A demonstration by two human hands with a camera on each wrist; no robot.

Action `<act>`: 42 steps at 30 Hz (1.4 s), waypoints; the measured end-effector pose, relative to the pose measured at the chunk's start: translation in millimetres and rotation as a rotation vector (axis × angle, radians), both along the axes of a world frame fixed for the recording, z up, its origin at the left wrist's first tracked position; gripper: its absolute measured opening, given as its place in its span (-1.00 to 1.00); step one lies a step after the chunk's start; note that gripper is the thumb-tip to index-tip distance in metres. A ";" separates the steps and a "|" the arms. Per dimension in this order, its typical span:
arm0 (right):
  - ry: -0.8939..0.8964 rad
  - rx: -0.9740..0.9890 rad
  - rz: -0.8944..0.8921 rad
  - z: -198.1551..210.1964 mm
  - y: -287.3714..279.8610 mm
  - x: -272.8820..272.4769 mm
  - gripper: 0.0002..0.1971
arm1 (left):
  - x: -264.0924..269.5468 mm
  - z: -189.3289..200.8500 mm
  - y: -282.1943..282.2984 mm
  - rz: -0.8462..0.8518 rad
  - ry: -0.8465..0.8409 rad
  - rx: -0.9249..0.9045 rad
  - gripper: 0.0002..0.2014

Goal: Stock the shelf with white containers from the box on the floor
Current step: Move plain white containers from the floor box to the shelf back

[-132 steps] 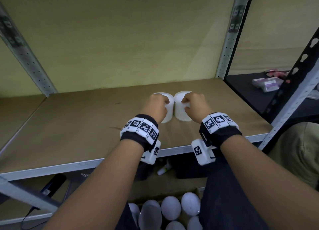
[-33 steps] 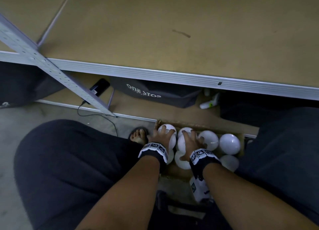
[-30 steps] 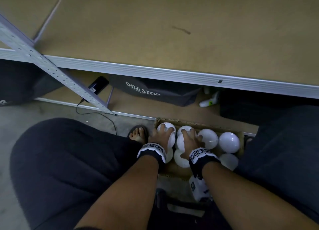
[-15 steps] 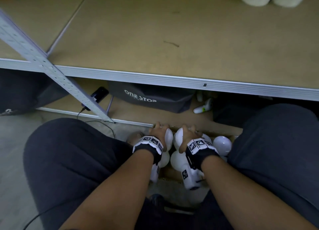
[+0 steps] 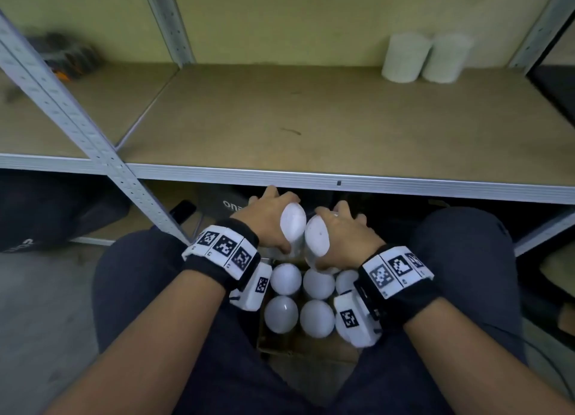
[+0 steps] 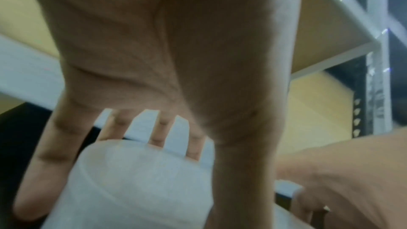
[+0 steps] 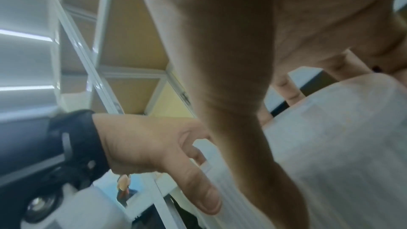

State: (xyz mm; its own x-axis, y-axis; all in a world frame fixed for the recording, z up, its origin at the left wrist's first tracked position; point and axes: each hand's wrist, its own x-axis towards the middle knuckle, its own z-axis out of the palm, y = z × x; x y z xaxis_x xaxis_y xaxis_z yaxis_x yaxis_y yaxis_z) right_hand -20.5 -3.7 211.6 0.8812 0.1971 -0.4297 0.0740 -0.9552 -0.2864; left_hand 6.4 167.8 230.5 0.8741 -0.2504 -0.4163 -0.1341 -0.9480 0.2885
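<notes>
My left hand (image 5: 270, 216) grips a white container (image 5: 292, 222) and my right hand (image 5: 339, 232) grips another white container (image 5: 316, 235), both held side by side above the box (image 5: 281, 346), just below the shelf's front rail. The left wrist view shows fingers wrapped round the container (image 6: 136, 180); the right wrist view shows the thumb and fingers round the other container (image 7: 337, 154). Several white containers (image 5: 284, 279) stand in the cardboard box between my knees. Two white containers (image 5: 404, 56) stand on the shelf (image 5: 311, 119) at the back right.
A slanted metal brace (image 5: 77, 128) crosses the shelf front at the left. Dark bags (image 5: 46, 209) lie under the shelf. My knees (image 5: 460, 243) flank the box. Dark blurred items (image 5: 62, 56) sit on the neighbouring shelf at the far left.
Both hands have lifted one container each out of the box, up toward the shelf rail. The head view has tilted up, showing the two containers placed earlier.
</notes>
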 end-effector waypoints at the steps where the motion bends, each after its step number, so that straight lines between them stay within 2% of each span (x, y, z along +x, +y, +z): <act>1: -0.029 0.015 -0.001 12.8 -4.2 -2.6 -0.04 | -2.2 11.5 -0.9 0.007 -0.034 -0.017 -0.12; 4: -0.123 0.057 0.005 49.5 -16.0 -6.9 -0.01 | -8.8 44.5 -3.4 -0.005 -0.150 -0.070 -0.12; 8: -0.266 0.155 -0.011 85.7 -33.3 -6.3 -0.10 | -11.1 82.1 -6.8 -0.001 -0.304 -0.177 -0.11; 14: -0.442 0.281 -0.109 108.4 -52.6 9.2 -0.12 | 5.6 109.4 -21.0 0.034 -0.471 -0.247 -0.12; 20: -0.536 0.354 -0.226 96.7 -64.5 39.2 -0.31 | 36.0 99.9 -43.6 0.114 -0.542 -0.364 -0.33; 23: -0.563 0.330 -0.253 88.7 -70.0 53.6 -0.37 | 49.9 87.7 -53.9 0.142 -0.541 -0.419 -0.46; 27: -0.542 0.254 -0.251 74.7 -78.0 68.6 -0.38 | 61.4 68.1 -62.3 0.117 -0.482 -0.366 -0.51; 33: -0.556 0.236 -0.206 66.5 -82.6 73.8 -0.36 | 64.9 62.4 -62.9 0.097 -0.507 -0.301 -0.52; 37: -0.631 0.215 -0.220 70.4 -80.5 59.8 -0.41 | 55.1 63.6 -61.4 0.050 -0.660 -0.268 -0.51; 42: -0.842 0.261 -0.158 70.8 -80.4 50.6 -0.63 | 44.7 55.1 -62.7 -0.019 -0.832 -0.385 -0.71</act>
